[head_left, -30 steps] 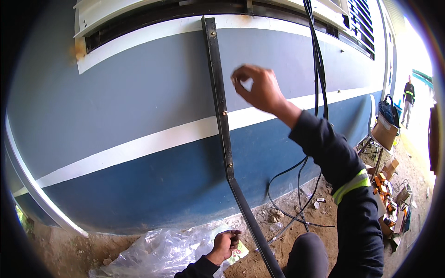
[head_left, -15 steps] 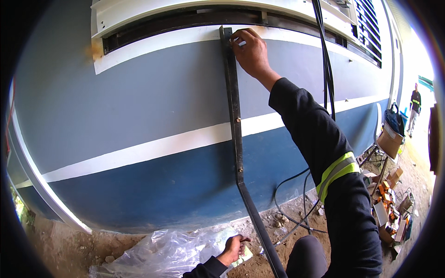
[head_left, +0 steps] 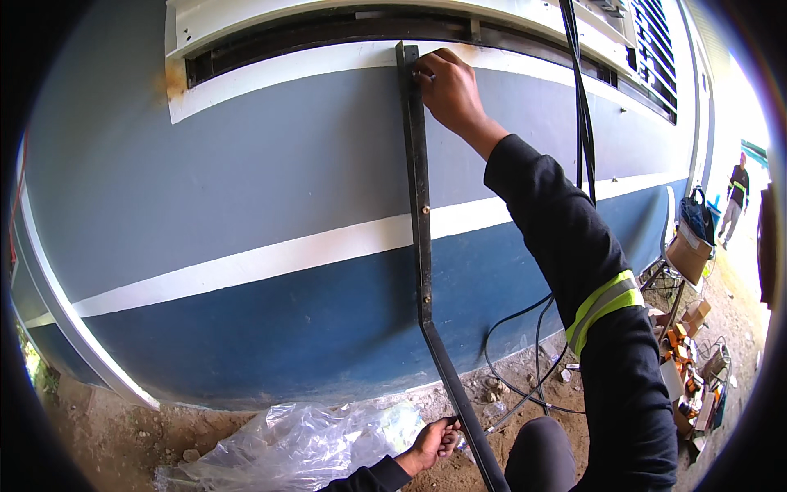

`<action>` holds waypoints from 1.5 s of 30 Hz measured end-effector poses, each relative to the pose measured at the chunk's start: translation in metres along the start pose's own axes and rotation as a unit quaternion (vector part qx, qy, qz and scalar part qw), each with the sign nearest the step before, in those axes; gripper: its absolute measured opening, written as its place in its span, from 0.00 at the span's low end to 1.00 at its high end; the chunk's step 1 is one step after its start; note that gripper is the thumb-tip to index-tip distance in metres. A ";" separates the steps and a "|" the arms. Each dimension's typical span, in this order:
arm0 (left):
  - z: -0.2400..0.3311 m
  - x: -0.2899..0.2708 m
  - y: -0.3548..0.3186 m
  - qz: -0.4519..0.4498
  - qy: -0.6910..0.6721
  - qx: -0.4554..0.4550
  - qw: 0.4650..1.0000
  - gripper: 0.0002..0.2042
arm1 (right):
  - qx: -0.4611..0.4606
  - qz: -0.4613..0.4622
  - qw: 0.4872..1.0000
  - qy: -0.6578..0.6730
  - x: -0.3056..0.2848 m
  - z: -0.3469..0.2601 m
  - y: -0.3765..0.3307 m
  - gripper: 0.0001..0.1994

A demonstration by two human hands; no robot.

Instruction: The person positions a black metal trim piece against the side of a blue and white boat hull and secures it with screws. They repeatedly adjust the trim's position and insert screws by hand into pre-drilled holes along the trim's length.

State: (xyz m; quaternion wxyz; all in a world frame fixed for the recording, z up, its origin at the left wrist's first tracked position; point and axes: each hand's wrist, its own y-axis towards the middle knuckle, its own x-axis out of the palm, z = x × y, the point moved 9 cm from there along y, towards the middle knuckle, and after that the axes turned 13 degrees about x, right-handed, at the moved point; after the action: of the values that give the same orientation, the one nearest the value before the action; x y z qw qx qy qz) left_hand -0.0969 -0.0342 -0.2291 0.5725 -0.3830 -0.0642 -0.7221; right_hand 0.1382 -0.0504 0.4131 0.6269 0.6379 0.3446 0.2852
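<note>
A black metal bar (head_left: 418, 156) stands upright against the painted wall and bends toward me low down. Two brass-coloured bolt heads, an upper one (head_left: 425, 211) and a lower one (head_left: 426, 299), show on its face. My right hand (head_left: 449, 88) is at the bar's top end, fingers pinched against its edge; whatever small thing they hold is hidden. Beside the bar's lower, slanting part is my left hand (head_left: 432, 445), its fingers curled and thumb pointing at the bar. Its fingertips are close to the bar, and I cannot tell whether they touch it or what they hold.
Clear plastic sheeting (head_left: 279, 447) lies on the dirt at the wall's foot. Black cables (head_left: 584, 115) hang at the right and loop on the ground. Farther right are a cardboard box (head_left: 687, 252), scattered small boxes (head_left: 684, 348) and a person (head_left: 735, 199) in the background.
My left hand has moved right, up to the slanting part of the bar. My right hand stays at the bar's top with its fingers slightly shifted. The background person has moved slightly.
</note>
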 end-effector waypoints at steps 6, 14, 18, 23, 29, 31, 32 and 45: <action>0.010 0.001 -0.005 0.014 -0.016 0.012 1.000 0.15 | -0.052 -0.034 0.989 -0.137 0.008 -0.013 0.004 0.08; 0.015 0.011 -0.015 0.006 -0.012 0.021 1.000 0.13 | -0.107 -0.103 0.965 -0.216 0.020 -0.016 0.017 0.10; 0.015 0.017 -0.019 -0.006 -0.019 0.019 1.000 0.16 | 0.022 -0.098 0.973 -0.205 0.029 0.006 0.022 0.12; 0.013 0.018 -0.020 -0.005 -0.019 0.027 0.999 0.16 | 0.091 -0.092 0.977 -0.169 0.038 0.020 0.018 0.13; 0.014 0.020 -0.017 -0.035 -0.032 0.025 0.999 0.16 | 0.132 -0.123 0.976 -0.125 0.030 0.023 0.011 0.17; 0.012 0.017 -0.017 -0.017 -0.028 0.009 0.999 0.16 | 0.149 -0.135 0.971 -0.126 0.026 0.022 0.011 0.25; 0.015 0.018 -0.017 -0.027 -0.031 0.021 0.999 0.16 | 0.157 -0.145 0.969 -0.124 0.027 0.020 0.010 0.28; 0.020 0.019 -0.017 -0.028 -0.050 0.030 0.998 0.16 | 0.054 0.032 0.998 -0.033 0.009 0.006 0.005 0.11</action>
State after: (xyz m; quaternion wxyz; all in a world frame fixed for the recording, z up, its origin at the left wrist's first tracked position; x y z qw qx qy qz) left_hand -0.1032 -0.0325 -0.1969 0.5598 -0.3988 -0.1248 -0.7155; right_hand 0.1485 -0.0463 0.4170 0.5931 0.6904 0.3182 0.2651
